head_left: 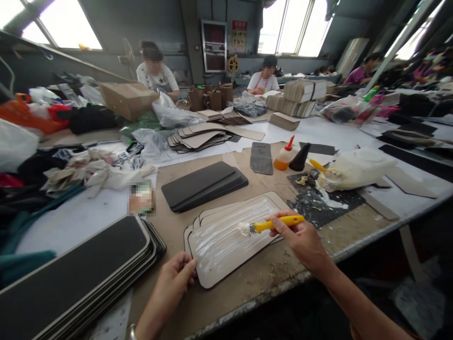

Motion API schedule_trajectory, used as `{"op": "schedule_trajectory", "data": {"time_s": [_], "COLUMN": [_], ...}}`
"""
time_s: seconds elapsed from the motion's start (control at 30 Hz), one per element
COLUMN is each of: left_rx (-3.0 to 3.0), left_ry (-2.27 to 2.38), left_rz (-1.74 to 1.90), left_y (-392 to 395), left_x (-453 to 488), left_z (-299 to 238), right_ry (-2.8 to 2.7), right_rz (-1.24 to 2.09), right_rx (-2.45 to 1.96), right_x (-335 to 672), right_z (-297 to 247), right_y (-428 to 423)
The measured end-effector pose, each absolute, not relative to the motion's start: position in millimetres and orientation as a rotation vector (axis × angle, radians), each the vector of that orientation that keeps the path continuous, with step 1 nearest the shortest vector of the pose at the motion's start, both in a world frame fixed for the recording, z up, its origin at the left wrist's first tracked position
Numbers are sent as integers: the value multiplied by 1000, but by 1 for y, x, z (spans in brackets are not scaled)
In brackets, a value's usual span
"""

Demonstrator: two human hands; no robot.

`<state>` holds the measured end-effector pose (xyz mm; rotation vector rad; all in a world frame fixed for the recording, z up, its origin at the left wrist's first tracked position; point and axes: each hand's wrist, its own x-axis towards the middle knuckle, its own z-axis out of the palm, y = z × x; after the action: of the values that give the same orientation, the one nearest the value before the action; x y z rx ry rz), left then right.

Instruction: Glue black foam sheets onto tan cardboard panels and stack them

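Note:
A brush (pixel 279 224) with a yellow handle is gripped in my right hand (pixel 300 238), its white-coated bristles over a beige board (pixel 226 257) with rounded corners. Wet white streaks of glue cover much of that board, which lies on a few similar ones. My left hand (pixel 178 273) pinches the board's left edge between thumb and fingers. Just behind sits a small stack of dark boards (pixel 203 184). To the right, a clear plastic bag (pixel 364 165) of pale paste lies on a glue-smeared dark sheet (pixel 329 215), with another yellow handle (pixel 317 165) at its mouth.
A tall stack of long black boards (pixel 81 278) stands at the left. An orange-filled bottle (pixel 284 157) with a red tip and a black cone (pixel 300 158) stand behind the work. More beige boards (pixel 201 134) and a cardboard box (pixel 129 101) are farther back. Several people sit beyond.

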<state>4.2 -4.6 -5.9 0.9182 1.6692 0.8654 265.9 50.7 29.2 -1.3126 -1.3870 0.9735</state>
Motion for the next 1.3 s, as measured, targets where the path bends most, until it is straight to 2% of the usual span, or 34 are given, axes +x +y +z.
{"op": "schedule_trajectory", "data": {"time_s": [0.23,0.43,0.5,0.77,0.83,1.07,1.3], "left_rx": [935,937,935,958,960,966,1031], "left_ry": [1689,1700,1699,1728,1727,1720,1731], "left_rz": [877,857,846,805,801,763,646], "left_y": [-9,-6,-5,-5,-5,-2,4], "left_x": [-1,-2,-1,2,1,0,-7], "left_z": [-10,-6,-4,-2,-3,-8,-9], "right_ry": [-1489,-1296,-1277,-1463,-1439,-1224,-1352], "right_rz": [1116,704,675,1170,1098,530,491], "right_rx": [-1285,-1611,-1600,-1308,-1371,-1681,-1689], "right_x": [239,302,304,223,237,337,337], "right_z": [9,22,29,7,3,12,13], "right_y": [27,32,27,-16,-11,35,54]}}
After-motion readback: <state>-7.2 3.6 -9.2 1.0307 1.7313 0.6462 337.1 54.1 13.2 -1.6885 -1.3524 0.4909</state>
